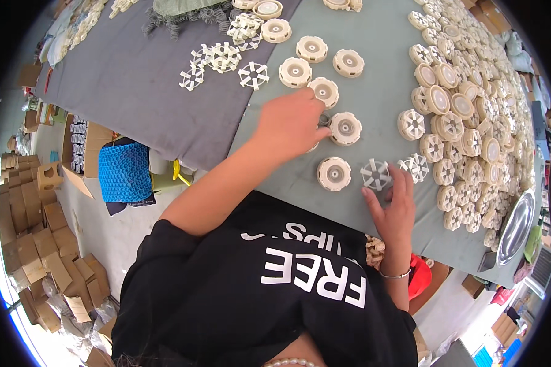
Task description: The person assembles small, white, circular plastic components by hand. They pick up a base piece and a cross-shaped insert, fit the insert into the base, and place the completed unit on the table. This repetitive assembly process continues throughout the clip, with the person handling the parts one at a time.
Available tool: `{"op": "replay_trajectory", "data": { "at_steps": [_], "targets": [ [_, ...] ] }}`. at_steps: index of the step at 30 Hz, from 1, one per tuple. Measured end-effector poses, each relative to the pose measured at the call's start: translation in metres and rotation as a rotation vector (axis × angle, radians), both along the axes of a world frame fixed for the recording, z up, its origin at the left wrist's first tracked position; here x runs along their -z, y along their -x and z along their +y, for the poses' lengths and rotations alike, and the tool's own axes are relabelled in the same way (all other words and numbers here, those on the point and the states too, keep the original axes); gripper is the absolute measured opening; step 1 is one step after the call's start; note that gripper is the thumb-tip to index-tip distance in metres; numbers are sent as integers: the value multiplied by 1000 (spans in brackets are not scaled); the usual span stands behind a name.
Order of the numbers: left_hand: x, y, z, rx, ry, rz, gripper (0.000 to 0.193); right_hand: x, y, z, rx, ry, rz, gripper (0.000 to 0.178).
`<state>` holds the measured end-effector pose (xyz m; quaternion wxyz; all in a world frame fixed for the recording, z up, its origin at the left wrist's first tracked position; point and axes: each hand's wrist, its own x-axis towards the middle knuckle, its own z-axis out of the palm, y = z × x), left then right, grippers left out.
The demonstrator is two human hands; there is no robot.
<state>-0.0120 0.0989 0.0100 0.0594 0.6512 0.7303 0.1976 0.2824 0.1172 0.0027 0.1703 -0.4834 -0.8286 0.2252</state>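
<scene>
My left hand (pixel 289 124) reaches over the green-grey cloth, thumb and forefinger closed on a small dark coil spring (pixel 324 120). That spring is at the left edge of a round beige plastic part (pixel 346 129) with a notched rim and a central hole. My right hand (pixel 395 205) pinches the edge of a white six-spoked plastic wheel (pixel 375 175), slightly blurred, low over the cloth. Beside its fingertips lie more white spoked wheels (pixel 416 167). Another beige round part (pixel 333 174) sits between my hands. A further one is mostly hidden beneath my left hand.
Several loose beige round parts (pixel 312 49) lie farther off. A large heap of assembled beige pieces (pixel 471 134) fills the right side. At the far left are white spoked wheels (pixel 222 57) and a pile of dark springs (pixel 187 21). A shiny oval tray (pixel 516 227) stands at the right edge.
</scene>
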Motion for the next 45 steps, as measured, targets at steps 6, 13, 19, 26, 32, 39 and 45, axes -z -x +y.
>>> {"op": "replay_trajectory", "data": {
  "at_steps": [6,13,19,26,32,39,45],
  "targets": [
    [-21,8,-5,11,22,-414,28,-13,6,1,-25,-50,140,71],
    [-23,-22,-71,-38,444,-1779,32,-35,55,1,-411,-74,589,54],
    [-4,-4,-96,-285,400,-2028,28,-33,99,17,-448,-54,364,35],
    [4,5,-119,-297,443,-1862,25,-17,139,33,-520,-159,21,39],
    [-3,-9,-114,-49,273,-1097,40,-55,76,31,-245,112,-54,58],
    [11,-52,-88,84,224,-613,72,-26,16,25,-195,25,-109,68],
    [8,-39,-71,158,356,-739,65,-19,-2,27,-112,176,45,71]
  ]
}}
